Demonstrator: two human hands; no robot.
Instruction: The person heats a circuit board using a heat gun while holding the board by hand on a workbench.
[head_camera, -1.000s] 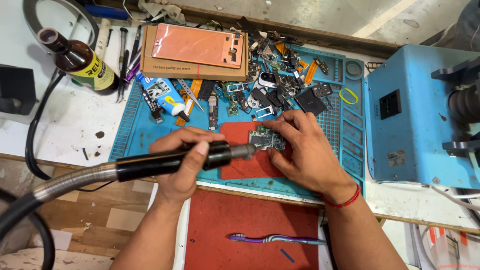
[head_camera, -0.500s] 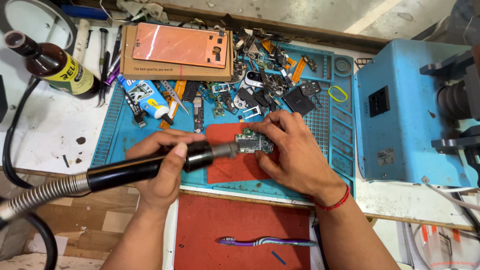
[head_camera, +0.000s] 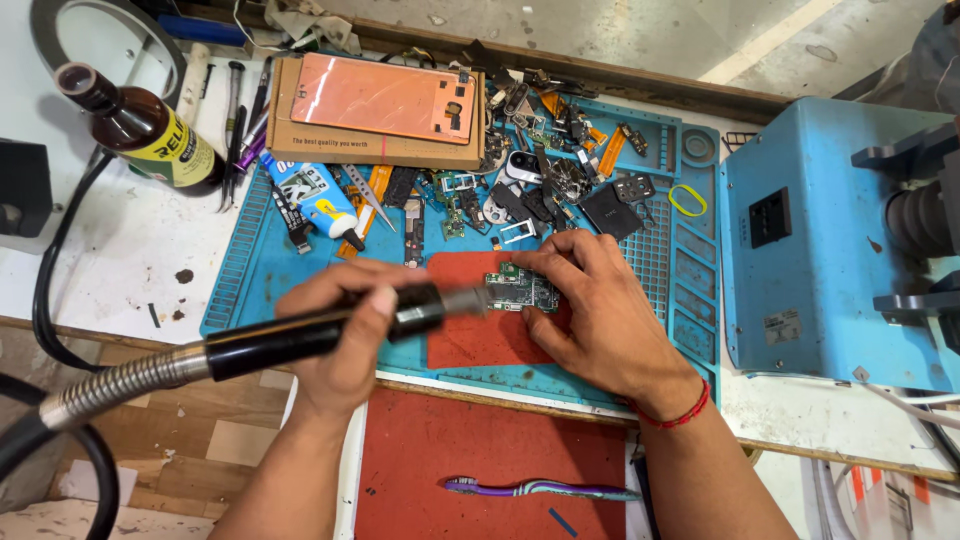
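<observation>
Left hand: the left hand (head_camera: 345, 340), at centre-left of the frame, is wrapped tight around a black rotary handpiece (head_camera: 330, 328).
Handpiece: smooth black barrel, ribbed metal flexible shaft (head_camera: 110, 385) trailing to the lower left; its grey tip meets the left edge of the circuit board.
Right hand: the right hand (head_camera: 600, 310), just right of centre, presses flat with fingers spread, pinning a small circuit board (head_camera: 520, 290) between thumb and fingertips.
Circuit board: green, rectangular, studded with tiny metal parts; it lies on a red pad (head_camera: 480, 335) at the frame's middle.
Wrist: a red thread band (head_camera: 675, 415) circles the right wrist.
Mat: blue ridged rubber work mat (head_camera: 250, 270) with moulded compartments along its right side.
Clutter above: a heap of small dark phone parts (head_camera: 540, 185), a flat cardboard box (head_camera: 375, 140) topped by an orange glossy panel, and a blue glue tube (head_camera: 315, 200).
Upper left: brown glass bottle (head_camera: 140, 125) with a yellow label, lying tilted.
Right: blue metal machine (head_camera: 820, 240), boxy and scuffed.
Bottom: purple toothbrush (head_camera: 540, 489) on a red sheet.
</observation>
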